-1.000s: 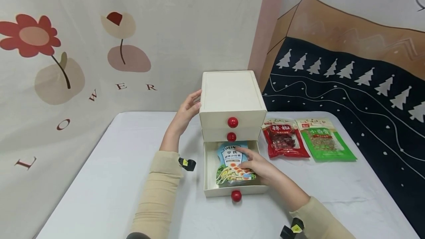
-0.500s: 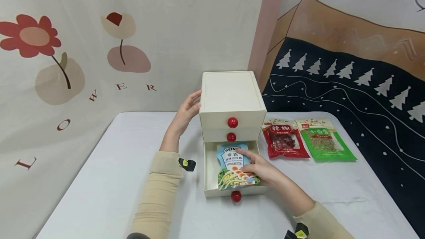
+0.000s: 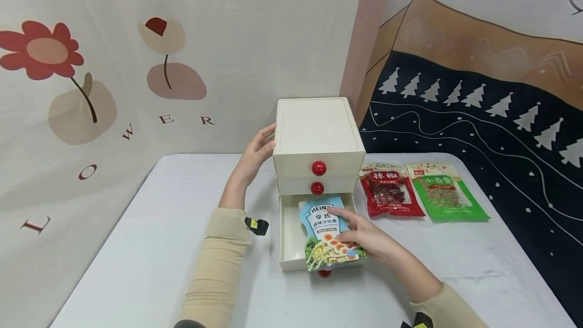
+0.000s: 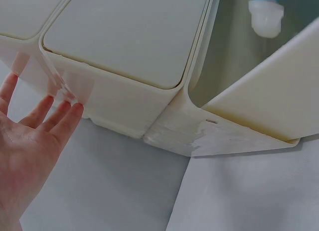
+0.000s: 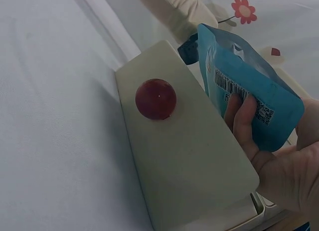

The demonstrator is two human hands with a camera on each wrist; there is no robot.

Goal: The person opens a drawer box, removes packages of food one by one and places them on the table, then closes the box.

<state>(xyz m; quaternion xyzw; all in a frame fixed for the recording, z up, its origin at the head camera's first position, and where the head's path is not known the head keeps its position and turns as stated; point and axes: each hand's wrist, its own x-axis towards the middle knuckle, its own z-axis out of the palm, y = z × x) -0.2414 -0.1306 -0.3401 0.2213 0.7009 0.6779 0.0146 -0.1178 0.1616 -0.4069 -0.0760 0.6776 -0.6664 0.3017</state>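
My right hand [image 3: 366, 237] grips a blue Heinz salad dressing pouch [image 3: 325, 224] by its right side, tilted above the front of the pulled-out bottom drawer [image 3: 291, 265]. In the right wrist view, fingers [image 5: 244, 121] press on the pouch's blue back beside its barcode. The pouch's white spout cap [image 4: 266, 22] shows over the drawer in the left wrist view. My left hand [image 3: 252, 158] rests with extended fingertips against the left side of the white drawer cabinet [image 3: 319, 125]. The pouch partly covers the bottom drawer's red knob [image 5: 156, 99] in the head view.
Right of the cabinet, a red packet of dried chilies [image 3: 393, 191] and a green packet of seeds [image 3: 448, 196] lie flat on the white table [image 3: 191, 181]. The two upper drawers, with red knobs [image 3: 319, 168], are closed. A printed curtain stands behind.
The right hand has lifted the salad dressing pouch from inside the bottom drawer and moved it toward the front and slightly right. The left hand has stayed at the cabinet's side.
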